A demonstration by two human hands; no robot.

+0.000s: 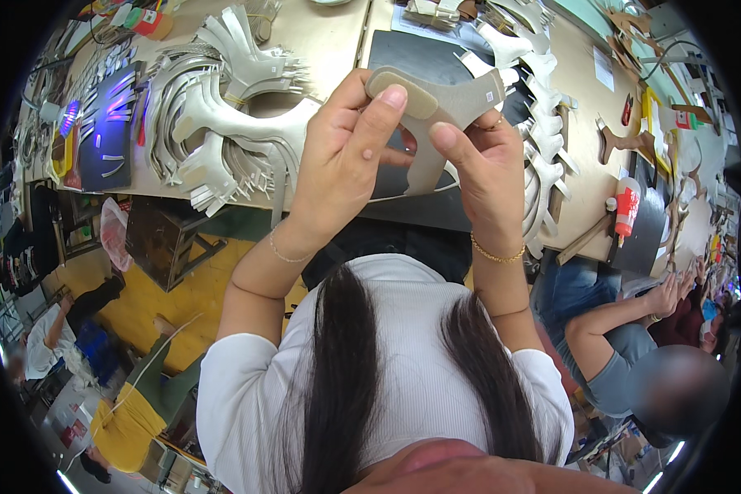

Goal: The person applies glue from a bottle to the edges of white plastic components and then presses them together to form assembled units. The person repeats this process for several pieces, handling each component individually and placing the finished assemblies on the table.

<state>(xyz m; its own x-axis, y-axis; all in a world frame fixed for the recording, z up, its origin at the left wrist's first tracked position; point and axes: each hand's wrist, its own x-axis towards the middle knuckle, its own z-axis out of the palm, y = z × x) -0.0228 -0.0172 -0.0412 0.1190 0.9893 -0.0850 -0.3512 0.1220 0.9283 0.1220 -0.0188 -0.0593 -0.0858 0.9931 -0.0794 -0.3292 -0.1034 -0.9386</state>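
Observation:
A grey-beige, Y-shaped cut piece (451,105), which looks like a sandal upper, is held up between my two hands over the near edge of the table. My left hand (342,156) pinches its left arm, thumb pressed on a smooth beige oval pad (413,97) there. On the other side my right hand (492,169) grips the piece with thumb in front and fingers behind it. Part of those fingers is hidden. Behind the piece lies a black board (395,49). A fanned pile of similar pale pieces (247,123) spreads to my left.
More pale pieces (543,128) overlap in a row on the right. Beyond them are a red-and-white squeeze bottle (626,206) and a brown cut piece (622,142). A dark board with small strips (107,123) lies far left. A co-worker's arm (613,325) is at right.

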